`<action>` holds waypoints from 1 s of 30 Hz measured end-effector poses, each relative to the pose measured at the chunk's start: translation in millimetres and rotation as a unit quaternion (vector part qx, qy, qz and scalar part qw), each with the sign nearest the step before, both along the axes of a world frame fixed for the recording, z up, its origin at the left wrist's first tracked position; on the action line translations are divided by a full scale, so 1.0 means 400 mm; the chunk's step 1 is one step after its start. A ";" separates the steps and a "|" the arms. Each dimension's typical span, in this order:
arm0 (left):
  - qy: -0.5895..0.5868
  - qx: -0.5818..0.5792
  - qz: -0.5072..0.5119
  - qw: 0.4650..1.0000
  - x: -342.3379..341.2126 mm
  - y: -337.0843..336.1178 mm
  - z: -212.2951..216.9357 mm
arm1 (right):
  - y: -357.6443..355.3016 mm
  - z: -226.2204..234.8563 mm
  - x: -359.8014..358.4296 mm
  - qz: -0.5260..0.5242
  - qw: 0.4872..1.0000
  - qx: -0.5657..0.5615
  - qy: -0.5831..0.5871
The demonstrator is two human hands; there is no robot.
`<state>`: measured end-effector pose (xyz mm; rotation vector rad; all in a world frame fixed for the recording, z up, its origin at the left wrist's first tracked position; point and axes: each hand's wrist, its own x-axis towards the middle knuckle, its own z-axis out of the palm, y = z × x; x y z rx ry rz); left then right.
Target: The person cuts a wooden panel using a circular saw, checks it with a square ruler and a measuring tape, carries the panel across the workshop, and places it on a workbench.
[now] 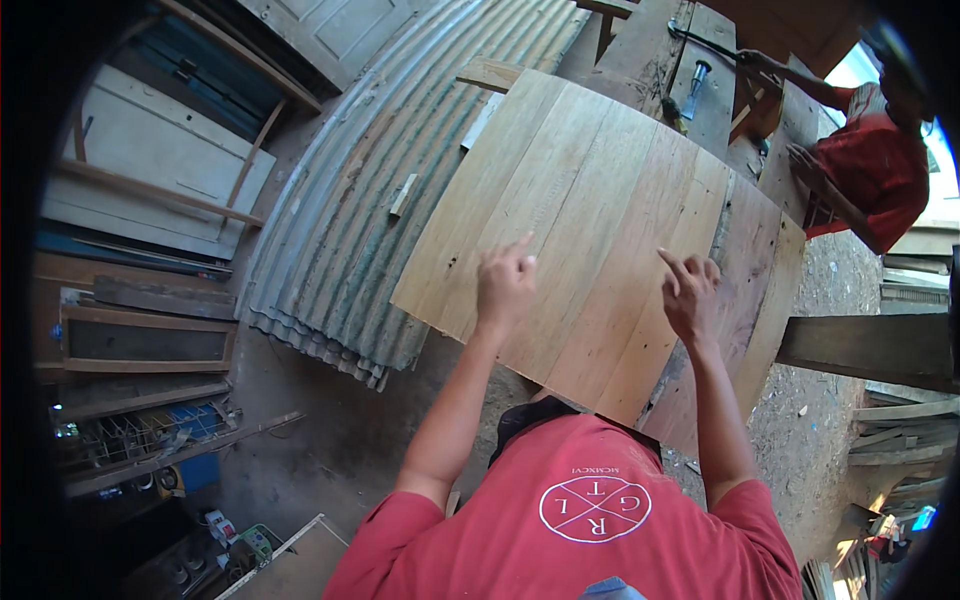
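Observation:
A broad panel of joined wooden boards (570,250) lies in front of me, its planks varying from pale tan to reddish brown. Over its left half hovers my left hand (507,285), index finger stretched out and the other fingers loosely bent, with nothing in it. My right hand (692,290) is above the darker planks on the right, index finger pointing forward and the rest partly curled, also holding nothing. Whether either fingertip touches the wood I cannot tell. Small dark knots or holes dot the planks.
Corrugated metal sheets (340,230) are stacked at left, with a small wood offcut (404,195) on them. Beyond the panel, a chisel (695,88) rests on a plank bench (640,60). A person in red (865,165) there grips a long dark tool (705,42). A thick beam (870,350) juts in from the right.

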<state>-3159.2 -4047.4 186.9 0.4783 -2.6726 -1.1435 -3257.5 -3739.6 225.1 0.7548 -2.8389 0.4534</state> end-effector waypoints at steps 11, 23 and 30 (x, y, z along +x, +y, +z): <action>-0.098 -0.097 -0.002 0.990 -0.217 0.127 -0.018 | 0.516 -0.081 0.313 -0.305 0.952 -0.017 0.018; -0.138 -0.047 0.045 0.988 -0.230 0.112 -0.030 | 0.697 -0.189 0.478 -0.417 0.907 -0.056 0.010; -0.100 0.017 0.037 0.994 -0.234 0.051 -0.112 | 0.912 -0.281 0.564 -0.423 0.904 -0.068 -0.020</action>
